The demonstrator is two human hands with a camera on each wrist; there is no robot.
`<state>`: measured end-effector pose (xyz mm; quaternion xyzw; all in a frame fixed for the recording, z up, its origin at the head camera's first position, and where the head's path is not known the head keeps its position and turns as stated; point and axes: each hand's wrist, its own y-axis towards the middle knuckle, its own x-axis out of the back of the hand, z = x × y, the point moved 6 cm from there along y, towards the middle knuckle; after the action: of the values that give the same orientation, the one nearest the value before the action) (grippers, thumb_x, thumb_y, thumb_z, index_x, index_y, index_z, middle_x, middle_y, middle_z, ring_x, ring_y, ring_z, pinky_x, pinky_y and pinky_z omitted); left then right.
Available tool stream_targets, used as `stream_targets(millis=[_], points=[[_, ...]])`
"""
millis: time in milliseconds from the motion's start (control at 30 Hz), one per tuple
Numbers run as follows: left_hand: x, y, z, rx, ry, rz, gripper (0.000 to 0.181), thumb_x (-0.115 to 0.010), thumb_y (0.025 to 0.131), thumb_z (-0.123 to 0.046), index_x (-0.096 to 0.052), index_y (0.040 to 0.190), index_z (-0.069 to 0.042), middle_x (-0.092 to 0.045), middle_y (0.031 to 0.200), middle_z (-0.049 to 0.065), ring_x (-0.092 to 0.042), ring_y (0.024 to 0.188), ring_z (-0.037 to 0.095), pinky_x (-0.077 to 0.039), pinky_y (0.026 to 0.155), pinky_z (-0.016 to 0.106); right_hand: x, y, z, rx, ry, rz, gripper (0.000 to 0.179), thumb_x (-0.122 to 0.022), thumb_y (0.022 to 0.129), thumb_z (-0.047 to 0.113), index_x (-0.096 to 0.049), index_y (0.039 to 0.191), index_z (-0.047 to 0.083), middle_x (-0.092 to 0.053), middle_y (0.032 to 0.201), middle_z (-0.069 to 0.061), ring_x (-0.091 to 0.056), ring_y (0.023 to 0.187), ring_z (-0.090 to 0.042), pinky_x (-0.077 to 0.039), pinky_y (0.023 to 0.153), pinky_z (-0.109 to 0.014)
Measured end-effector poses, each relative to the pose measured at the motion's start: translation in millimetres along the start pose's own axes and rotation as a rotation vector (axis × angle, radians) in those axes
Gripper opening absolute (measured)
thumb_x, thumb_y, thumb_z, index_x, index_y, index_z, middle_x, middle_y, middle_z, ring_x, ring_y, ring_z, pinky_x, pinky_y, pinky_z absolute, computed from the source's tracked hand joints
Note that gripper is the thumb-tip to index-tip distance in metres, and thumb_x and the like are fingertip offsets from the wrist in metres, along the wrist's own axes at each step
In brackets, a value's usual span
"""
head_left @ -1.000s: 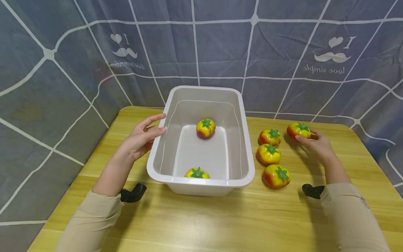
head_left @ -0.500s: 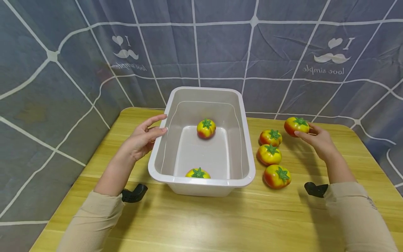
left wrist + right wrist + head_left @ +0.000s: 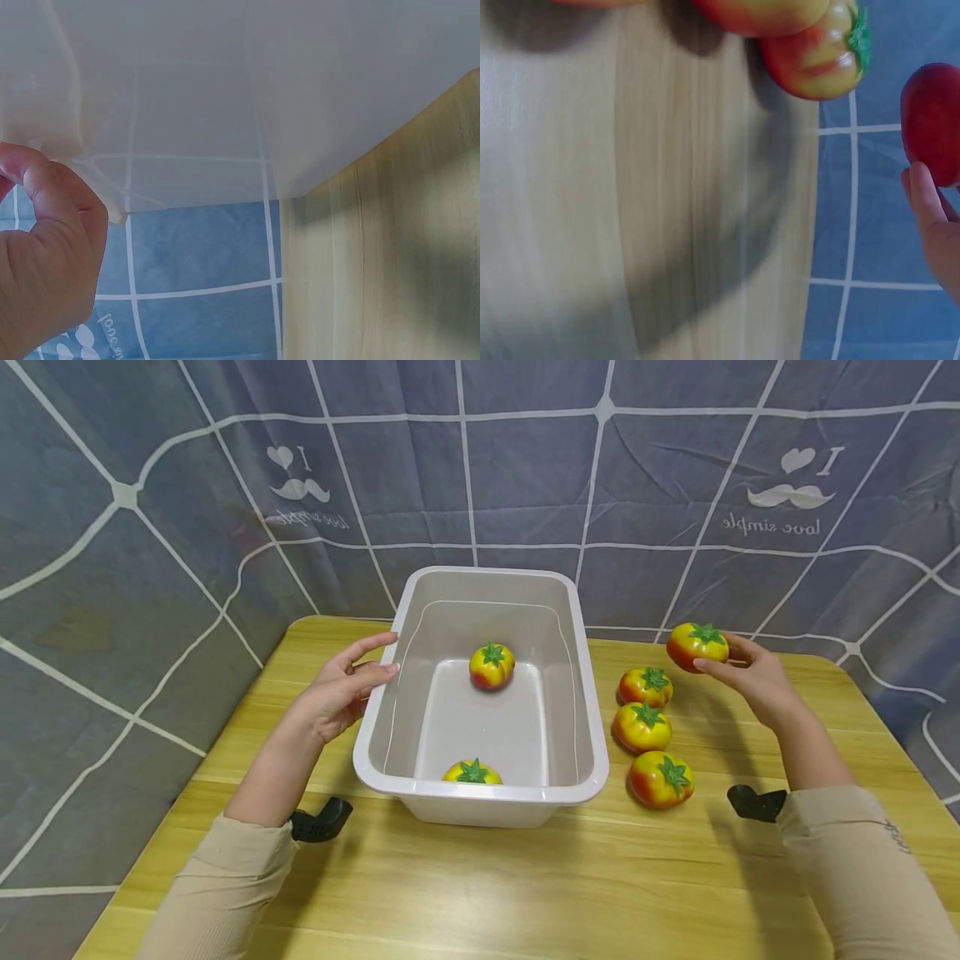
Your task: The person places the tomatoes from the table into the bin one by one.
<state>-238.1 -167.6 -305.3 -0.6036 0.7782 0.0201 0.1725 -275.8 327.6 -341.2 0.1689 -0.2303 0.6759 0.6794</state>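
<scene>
My left hand (image 3: 337, 693) is at the left rim of a light grey plastic tub (image 3: 480, 795), thumb and index fingertip on the edge; in the left wrist view its fingers (image 3: 64, 195) curl at the rim. Two red-and-yellow toy tomatoes with green leaves are inside, one tomato (image 3: 491, 667) toward the back and another tomato (image 3: 471, 773) partly hidden by the front rim. On the right, my right hand (image 3: 765, 685) holds a toy tomato (image 3: 696, 647) between thumb and fingers, raised over the table. The right wrist view shows this tomato's red underside (image 3: 934, 124).
Right of the tub, a column of three toy tomatoes lies on the wooden table (image 3: 480, 893): a back tomato (image 3: 643, 689), a middle tomato (image 3: 640, 729) and a front tomato (image 3: 660, 781). A grey-blue curtain (image 3: 525, 477) with white lines hangs behind the table.
My right hand has lifted the held tomato higher and brought it slightly left, toward the tub. The left hand keeps its place on the rim, and the other tomatoes lie as before.
</scene>
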Motion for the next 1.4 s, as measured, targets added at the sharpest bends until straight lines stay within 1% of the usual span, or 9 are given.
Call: stream_targets(millis=[100, 233, 433, 667, 933, 1100, 1167, 1300, 1400], points=[[0.7, -0.5, 0.1, 0.002, 0.001, 0.000, 0.037, -0.056, 0.090, 0.002, -0.049, 0.121, -0.016, -0.062, 0.080, 0.002, -0.060, 0.064, 0.011, -0.056, 0.062, 0.025, -3, 0.1, 7, -0.001, -0.016, 0.015, 0.080, -0.058, 0.090, 0.040, -0.016, 0.148, 0.005, -0.035, 0.134, -0.014, -0.035, 0.122, -0.031, -0.043, 0.091, -0.017], [1.6, -1.2, -0.1, 0.003, 0.003, -0.003, 0.037, -0.056, 0.090, 0.002, -0.049, 0.121, -0.015, -0.063, 0.080, 0.003, -0.059, 0.064, 0.011, -0.056, 0.062, 0.025, -5, 0.9, 17, 0.004, -0.030, 0.033, 0.081, -0.059, 0.090, 0.041, -0.015, 0.149, 0.007, -0.034, 0.136, -0.014, -0.037, 0.122, -0.028, -0.039, 0.102, -0.034], [0.7, 0.5, 0.2, 0.006, 0.010, -0.008, 0.036, -0.055, 0.090, 0.002, -0.049, 0.121, -0.016, -0.062, 0.078, 0.002, -0.055, 0.060, 0.009, -0.056, 0.062, 0.024, -5, 0.7, 38, 0.042, -0.052, 0.043, 0.079, -0.060, 0.089, 0.041, -0.019, 0.149, 0.010, -0.034, 0.138, -0.015, -0.039, 0.117, -0.022, -0.042, 0.091, -0.020], [-1.1, 2.1, -1.0, 0.008, 0.014, -0.010, 0.038, -0.055, 0.090, 0.001, -0.047, 0.123, -0.015, -0.062, 0.079, 0.002, -0.052, 0.059, 0.009, -0.055, 0.061, 0.023, -14, 0.2, 67, 0.067, -0.054, 0.097, 0.081, -0.060, 0.089, 0.041, -0.016, 0.149, 0.010, -0.032, 0.141, -0.019, -0.034, 0.123, -0.032, -0.031, 0.104, -0.053], [-2.4, 3.7, -2.7, 0.007, 0.017, -0.008, 0.038, -0.056, 0.090, 0.001, -0.047, 0.124, -0.015, -0.061, 0.078, 0.002, -0.051, 0.058, 0.009, -0.055, 0.062, 0.023, -28, 6.6, 97, 0.115, -0.008, 0.128, 0.077, -0.061, 0.090, 0.036, -0.018, 0.149, 0.013, -0.035, 0.139, -0.015, -0.039, 0.117, -0.023, -0.034, 0.104, -0.048], [-1.4, 2.1, -2.0, 0.012, 0.003, -0.006, 0.039, -0.057, 0.090, 0.001, -0.047, 0.124, -0.015, -0.063, 0.081, 0.003, -0.057, 0.062, 0.010, -0.056, 0.062, 0.024, -38, 12.3, 108, 0.139, 0.021, 0.141, 0.073, -0.062, 0.090, 0.032, -0.022, 0.149, 0.014, -0.038, 0.135, -0.009, -0.041, 0.111, -0.017, -0.042, 0.093, -0.027], [-1.0, 2.0, -1.4, 0.012, 0.000, -0.007, 0.039, -0.056, 0.090, 0.001, -0.047, 0.124, -0.015, -0.063, 0.081, 0.003, -0.058, 0.062, 0.011, -0.056, 0.062, 0.024, -42, 13.6, 113, 0.144, 0.029, 0.144, 0.073, -0.062, 0.090, 0.032, -0.022, 0.148, 0.014, -0.038, 0.135, -0.010, -0.041, 0.113, -0.020, -0.041, 0.095, -0.029], [-0.5, 2.0, -0.6, 0.015, 0.000, -0.013, 0.039, -0.056, 0.090, 0.001, -0.047, 0.124, -0.015, -0.063, 0.081, 0.003, -0.058, 0.062, 0.011, -0.056, 0.062, 0.024, -49, 15.1, 123, 0.160, 0.042, 0.160, 0.075, -0.063, 0.089, 0.032, -0.022, 0.149, 0.014, -0.034, 0.141, -0.014, -0.037, 0.119, -0.027, -0.032, 0.105, -0.050], [0.3, 1.0, 0.1, 0.022, 0.004, -0.023, 0.039, -0.057, 0.090, 0.001, -0.047, 0.124, -0.016, -0.063, 0.082, 0.003, -0.058, 0.063, 0.011, -0.056, 0.063, 0.025, -54, 15.7, 129, 0.176, 0.045, 0.172, 0.074, -0.063, 0.089, 0.031, -0.023, 0.148, 0.013, -0.033, 0.143, -0.014, -0.036, 0.121, -0.029, -0.032, 0.105, -0.050]])
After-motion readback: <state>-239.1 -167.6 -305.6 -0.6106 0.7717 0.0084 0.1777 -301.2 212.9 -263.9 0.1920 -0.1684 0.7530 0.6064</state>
